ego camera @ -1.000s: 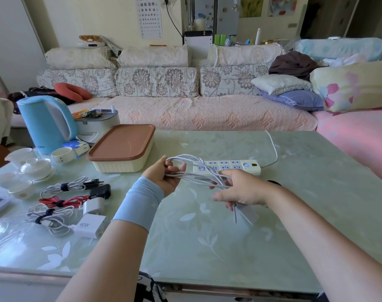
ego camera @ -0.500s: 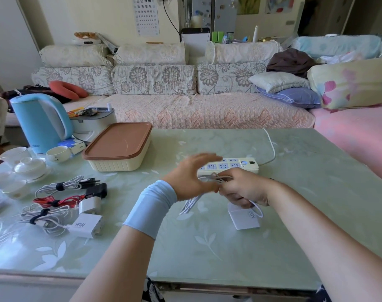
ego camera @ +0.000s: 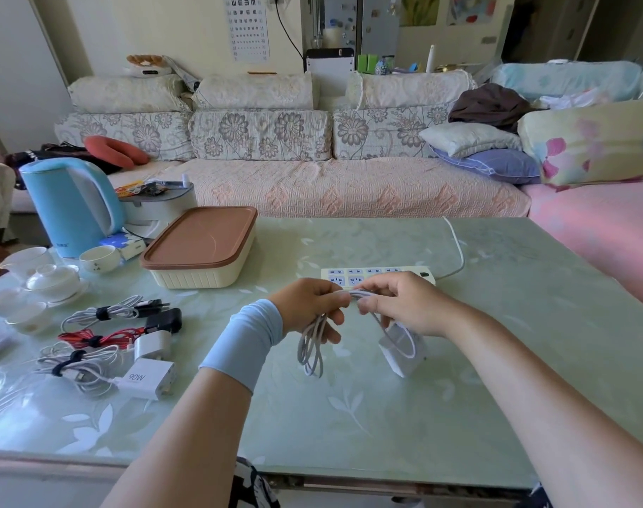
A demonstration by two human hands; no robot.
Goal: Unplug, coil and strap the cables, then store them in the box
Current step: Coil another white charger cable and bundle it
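Forearms, two, extended over the near edge of the green glass counter (ego camera: pixel 349 434), the left one wearing a pale blue sleeve (ego camera: pixel 241 346). Left hand (ego camera: pixel 307 306): fingers (ego camera: pixel 331 337) curled round one white cable (ego camera: pixel 312 352), whose loops hung below the fist. Right hand (ego camera: pixel 404 306): fingers (ego camera: pixel 369 305) pinched the same cable just beside the left hand. One strand ran down from the right hand to one white charger brick (ego camera: pixel 404 357) standing on the counter beneath it.

To the left lay three strapped bundles: one grey-white bundle (ego camera: pixel 103 313), one red bundle (ego camera: pixel 92 339) and one white bundle (ego camera: pixel 78 366). Beside them were one 90W adapter (ego camera: pixel 149 377), one smaller white adapter (ego camera: pixel 151 342) and one black plug (ego camera: pixel 164 320).

Behind the hands lay one white power strip (ego camera: pixel 380 273), its cord running toward the far edge. Left of it stood one cream box (ego camera: pixel 199 278), brown lid on. Farther left stood one blue kettle (ego camera: pixel 69 203). One patterned sofa (ego camera: pixel 331 188) stood beyond the counter.
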